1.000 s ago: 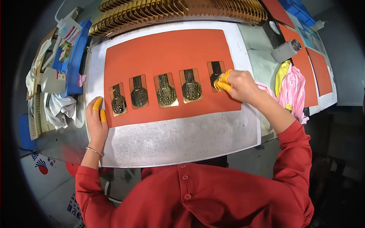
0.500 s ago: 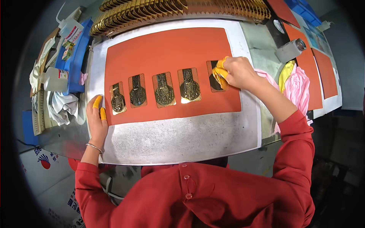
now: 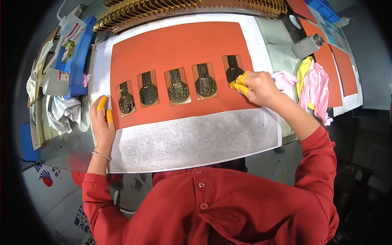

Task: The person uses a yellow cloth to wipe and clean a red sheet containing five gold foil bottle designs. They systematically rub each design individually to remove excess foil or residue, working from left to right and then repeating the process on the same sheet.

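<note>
Several patterned gold-and-black plates (image 3: 178, 86) lie in a row on an orange sheet (image 3: 175, 45). At the right end of the row, my right hand (image 3: 257, 87) bends over the bottom of the last plate (image 3: 232, 67). Its fingers, in yellow finger cots, are drawn together; whatever they may hold is hidden. My left hand (image 3: 103, 124) rests at the sheet's left edge with its fingers stretched out and apart, holding nothing. Two of its fingers also wear yellow cots.
Stacked gold plates in a rack (image 3: 183, 12) line the far edge. A blue tray (image 3: 81, 61) and a plastic bottle (image 3: 56, 81) stand left, above a white cloth (image 3: 64, 114). Rightward are a grey bottle (image 3: 308, 45), pink cloth (image 3: 316, 87) and yellow cloth (image 3: 302, 77).
My right hand has slid down the rightmost plate toward its lower edge, uncovering more of it. My left hand stays at the sheet's edge. The whole view has shifted slightly.
</note>
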A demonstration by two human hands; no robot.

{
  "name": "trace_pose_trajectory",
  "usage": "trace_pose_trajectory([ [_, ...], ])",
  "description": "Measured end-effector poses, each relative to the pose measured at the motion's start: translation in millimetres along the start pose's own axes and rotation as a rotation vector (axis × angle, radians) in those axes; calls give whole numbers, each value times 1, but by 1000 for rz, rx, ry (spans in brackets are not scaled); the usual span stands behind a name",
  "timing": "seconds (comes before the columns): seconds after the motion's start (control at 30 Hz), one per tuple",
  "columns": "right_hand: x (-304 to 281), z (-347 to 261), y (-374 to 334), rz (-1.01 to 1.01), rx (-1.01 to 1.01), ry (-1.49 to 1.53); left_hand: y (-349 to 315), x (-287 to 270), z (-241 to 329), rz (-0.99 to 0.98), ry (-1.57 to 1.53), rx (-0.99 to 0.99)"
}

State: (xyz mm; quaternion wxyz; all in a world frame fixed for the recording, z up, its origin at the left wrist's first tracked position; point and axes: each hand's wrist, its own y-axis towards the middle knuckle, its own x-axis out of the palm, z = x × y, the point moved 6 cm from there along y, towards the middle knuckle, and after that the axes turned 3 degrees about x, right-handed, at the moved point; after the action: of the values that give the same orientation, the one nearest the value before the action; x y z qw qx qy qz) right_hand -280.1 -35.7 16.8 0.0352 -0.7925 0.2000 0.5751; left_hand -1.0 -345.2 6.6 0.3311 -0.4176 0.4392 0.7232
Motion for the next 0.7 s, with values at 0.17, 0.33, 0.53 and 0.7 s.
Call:
trace_pose_trajectory([
  [0.17,-2,-4,-3,3,78,-54,0,-3,1,2,4,12],
  [0.33,1,-3,-7,1,66,-14,-1,-2,1,11,16,45],
  [0.53,-8,25,16,67,217,-58,3,-5,5,10,-26,29],
  [0.7,-3,24,23,-17,134,-64,-1,2,-5,15,1,21],
])
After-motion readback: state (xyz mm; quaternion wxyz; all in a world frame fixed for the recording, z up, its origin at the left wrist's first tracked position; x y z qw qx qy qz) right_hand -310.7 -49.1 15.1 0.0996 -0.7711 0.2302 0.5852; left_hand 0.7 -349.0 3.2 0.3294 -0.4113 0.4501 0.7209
